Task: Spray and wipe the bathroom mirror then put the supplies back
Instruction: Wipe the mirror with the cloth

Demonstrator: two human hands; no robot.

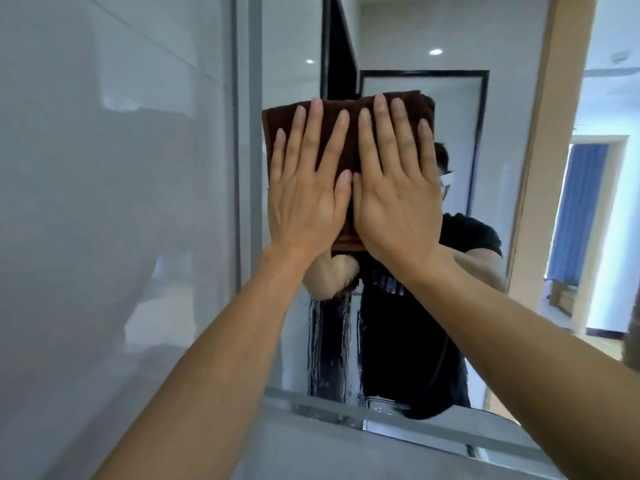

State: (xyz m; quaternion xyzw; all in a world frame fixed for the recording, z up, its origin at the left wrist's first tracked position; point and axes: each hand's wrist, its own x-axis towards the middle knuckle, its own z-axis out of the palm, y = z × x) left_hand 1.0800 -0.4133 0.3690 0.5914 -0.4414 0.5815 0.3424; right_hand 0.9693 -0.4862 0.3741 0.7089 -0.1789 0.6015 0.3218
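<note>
Nearest, two bare forearms rose from the bottom corners and met at the middle of the scene. Just beyond them, the left hand (304, 188) lay flat with its fingers straight and slightly spread, pressing on a folded brown cloth (346, 109); it curled round nothing. Beside it, on the right, the right hand (398, 192) lay the same way, fingers straight and apart, palm against the cloth, and the two thumbs touched or nearly touched at the centre. The cloth was held flat against the mirror (388, 323), its top edge showing above the fingertips and its bottom edge just below the heels of the hands. Below the cloth, wet streaks (332, 344) ran down the glass toward the mirror's lower edge, where a grey metal rail (415, 427) crossed at a slant. To the left, a glossy pale tiled wall (104, 202) filled the near side. In the glass, farther off, a person in a black shirt was reflected behind the hands, with a black-framed door and two ceiling lights above. At the far right, past a tan door frame (540, 168), blue curtains (581, 209) hung in another room.
</note>
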